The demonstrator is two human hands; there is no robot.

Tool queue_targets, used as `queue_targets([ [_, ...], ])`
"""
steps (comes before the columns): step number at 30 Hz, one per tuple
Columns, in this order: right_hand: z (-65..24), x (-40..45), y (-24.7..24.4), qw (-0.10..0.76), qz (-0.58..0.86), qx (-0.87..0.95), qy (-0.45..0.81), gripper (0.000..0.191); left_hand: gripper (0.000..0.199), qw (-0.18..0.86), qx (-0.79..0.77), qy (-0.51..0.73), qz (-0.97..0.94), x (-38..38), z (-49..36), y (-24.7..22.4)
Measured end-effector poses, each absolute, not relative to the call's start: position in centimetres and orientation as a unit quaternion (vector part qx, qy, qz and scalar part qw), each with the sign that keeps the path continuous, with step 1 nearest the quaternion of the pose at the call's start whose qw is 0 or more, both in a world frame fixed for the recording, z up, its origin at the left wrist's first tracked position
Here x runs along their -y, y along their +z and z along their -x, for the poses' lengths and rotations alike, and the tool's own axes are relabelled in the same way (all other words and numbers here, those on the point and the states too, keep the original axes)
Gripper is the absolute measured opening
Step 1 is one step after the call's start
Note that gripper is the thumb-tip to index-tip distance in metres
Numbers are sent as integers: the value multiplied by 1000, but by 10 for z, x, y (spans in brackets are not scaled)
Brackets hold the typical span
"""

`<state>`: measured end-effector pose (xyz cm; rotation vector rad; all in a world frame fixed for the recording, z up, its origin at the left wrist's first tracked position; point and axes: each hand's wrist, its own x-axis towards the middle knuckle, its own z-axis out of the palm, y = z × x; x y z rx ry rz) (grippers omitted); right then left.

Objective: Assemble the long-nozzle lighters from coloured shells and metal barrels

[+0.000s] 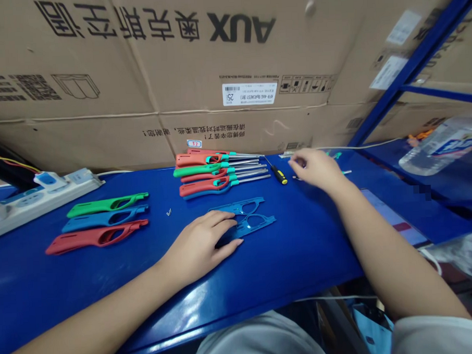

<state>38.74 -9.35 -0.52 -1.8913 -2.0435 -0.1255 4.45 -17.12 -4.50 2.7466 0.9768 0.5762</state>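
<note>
My left hand (202, 243) rests on the table with thumb and fingers around the handle end of a blue lighter shell half (254, 226), hiding that end. Just beyond it lies a second blue shell half (243, 204), its inner side not clear. My right hand (316, 168) is farther back at the right, fingertips pinched together above some small parts; what they hold, if anything, cannot be made out. A screwdriver (279, 175) with a yellow and black handle lies left of it. Beside the screwdriver is a pile of long-nosed lighters (205, 187) in red, green and blue.
Green, blue and red lighter shells (100, 219) lie in a row at left. Tiny metal pieces (168, 212) sit near them. A white power strip (45, 198) borders the left edge. Large cardboard boxes (158, 97) stand behind; a plastic bottle (446, 144) is at right beyond a blue post.
</note>
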Motion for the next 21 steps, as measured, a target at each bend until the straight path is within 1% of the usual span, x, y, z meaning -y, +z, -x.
queue_targets([
  [2,-409,86,-8,161,690,704,-41,13,31,79,-327,196,-921,171,-44,-45],
  [5,-428,79,-17,123,696,707,-9,18,30,78,-328,195,-921,172,-45,-45],
  [9,-431,77,-27,92,686,721,33,26,30,83,-331,196,-919,173,-45,-43],
  [12,-429,77,-29,92,687,719,46,22,29,86,-331,198,-919,173,-45,-43],
  [15,-429,76,-26,118,699,705,31,11,28,86,-330,202,-918,172,-45,-44],
  [18,-429,76,-20,172,718,675,-1,3,28,84,-329,203,-919,172,-44,-45],
  [21,-428,76,-13,242,733,634,-37,12,29,84,-329,200,-919,172,-45,-45],
])
